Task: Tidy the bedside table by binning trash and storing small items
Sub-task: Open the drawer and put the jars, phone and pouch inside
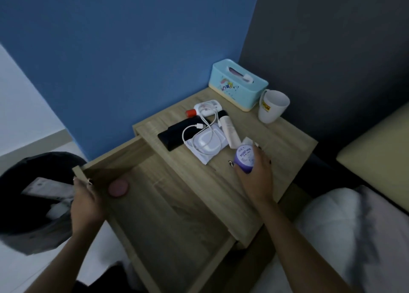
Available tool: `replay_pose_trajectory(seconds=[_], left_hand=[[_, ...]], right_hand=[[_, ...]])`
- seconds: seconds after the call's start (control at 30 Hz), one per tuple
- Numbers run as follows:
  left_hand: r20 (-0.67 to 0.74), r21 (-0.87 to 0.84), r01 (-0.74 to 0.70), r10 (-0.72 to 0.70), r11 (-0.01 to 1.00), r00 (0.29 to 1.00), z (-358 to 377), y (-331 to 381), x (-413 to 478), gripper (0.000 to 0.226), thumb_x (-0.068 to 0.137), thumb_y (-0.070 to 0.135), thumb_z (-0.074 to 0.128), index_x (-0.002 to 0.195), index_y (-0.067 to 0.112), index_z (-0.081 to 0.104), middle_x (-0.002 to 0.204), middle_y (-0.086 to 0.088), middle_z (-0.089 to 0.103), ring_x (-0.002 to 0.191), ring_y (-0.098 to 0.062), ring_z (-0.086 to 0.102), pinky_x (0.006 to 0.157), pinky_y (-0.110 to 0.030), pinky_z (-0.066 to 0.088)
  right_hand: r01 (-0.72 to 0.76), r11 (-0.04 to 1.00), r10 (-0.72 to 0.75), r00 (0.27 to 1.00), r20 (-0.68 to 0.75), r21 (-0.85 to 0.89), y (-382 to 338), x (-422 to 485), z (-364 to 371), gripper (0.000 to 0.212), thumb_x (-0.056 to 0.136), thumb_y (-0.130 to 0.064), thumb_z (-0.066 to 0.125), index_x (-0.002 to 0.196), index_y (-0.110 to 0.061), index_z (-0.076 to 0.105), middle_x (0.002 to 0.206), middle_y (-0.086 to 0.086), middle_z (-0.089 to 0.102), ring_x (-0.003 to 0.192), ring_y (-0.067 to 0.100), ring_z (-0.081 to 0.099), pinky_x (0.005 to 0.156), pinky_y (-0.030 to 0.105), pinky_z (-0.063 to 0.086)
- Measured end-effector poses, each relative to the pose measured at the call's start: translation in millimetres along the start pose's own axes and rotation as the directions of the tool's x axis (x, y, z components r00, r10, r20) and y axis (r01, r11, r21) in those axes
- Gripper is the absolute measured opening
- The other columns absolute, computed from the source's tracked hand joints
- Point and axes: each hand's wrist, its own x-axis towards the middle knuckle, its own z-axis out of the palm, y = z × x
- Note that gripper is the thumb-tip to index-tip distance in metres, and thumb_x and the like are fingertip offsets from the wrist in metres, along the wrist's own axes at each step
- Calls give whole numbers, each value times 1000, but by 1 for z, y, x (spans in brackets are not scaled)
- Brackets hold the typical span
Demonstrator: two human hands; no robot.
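Beside the open drawer (168, 206), at the front edge of the bench (276, 137), the right hand (254, 175) has its grip wrapped around a small purple jar (244, 160) with a white label, so the storing step looks to be in hand. The left hand (85, 196) has its grip pinching the drawer's front left corner, steadying it while it stands pulled out. Inside the drawer, close to that corner, lies a round pink item (118, 187); the rest of the drawer floor shows bare. Next, the jar wants carrying leftward over the drawer wall and setting down on the bare floor, clear of the pink item. Behind the jar, farther from the drawer, wait a white tube (230, 131), a white charging cable (199, 135) coiled over a flat white pack (209, 146), a black case (177, 135) and a white bottle with a red cap (204, 109). To the drawer's left stands a black bin (33, 204) already holding some waste.
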Motion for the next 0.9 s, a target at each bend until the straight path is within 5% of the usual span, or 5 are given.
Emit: replay_pose_trajectory(seconds=[0.17, 0.5, 0.7, 0.8, 0.9], left_hand=[[-3, 24, 62, -62, 998, 998, 1, 4, -1, 55, 100, 41, 24, 144, 9, 16, 111, -30, 59, 92, -45, 61, 74, -53, 52], [37, 33, 104, -105, 994, 994, -1, 8, 2, 58, 101, 31, 30, 149, 6, 8, 144, -27, 38, 125, -43, 46, 99, -55, 43], [13, 280, -145, 148, 949, 989, -3, 17, 8, 64, 96, 1, 39, 150, 1, 4, 159, -19, 3, 147, -32, 6, 119, -47, 19], [64, 344, -223, 214, 912, 975, -4, 20, 18, 61, 93, 6, 46, 147, -2, 21, 156, -23, 16, 146, -36, 12, 119, -46, 14], [66, 326, -286, 280, 901, 958, -5, 29, 26, 44, 94, 13, 45, 137, 3, 44, 144, -21, 41, 135, -36, 35, 113, -47, 31]], right_hand=[[11, 1000, -11, 998, -57, 6, 1, -4, 3, 85, 76, -50, 67, 146, -19, 29, 145, 6, 40, 131, 21, 40, 97, 46, 50], [128, 972, -126, 992, -23, 196, -80, -16, 28, 84, 78, -36, 73, 147, -25, 28, 148, 4, 36, 136, 19, 34, 99, 34, 47], [312, 897, -351, 933, 75, 314, -147, -44, 72, 83, 77, -40, 73, 146, -21, 30, 139, 5, 42, 129, 15, 40, 89, 21, 48], [384, 865, -448, 881, 154, 323, -164, -61, 106, 82, 77, -38, 73, 145, -19, 32, 139, 7, 42, 126, 16, 43, 90, 21, 49], [359, 891, -434, 851, 295, 276, -167, -73, 144, 88, 78, -38, 72, 149, -23, 22, 141, 7, 38, 127, 18, 44, 91, 25, 51]])
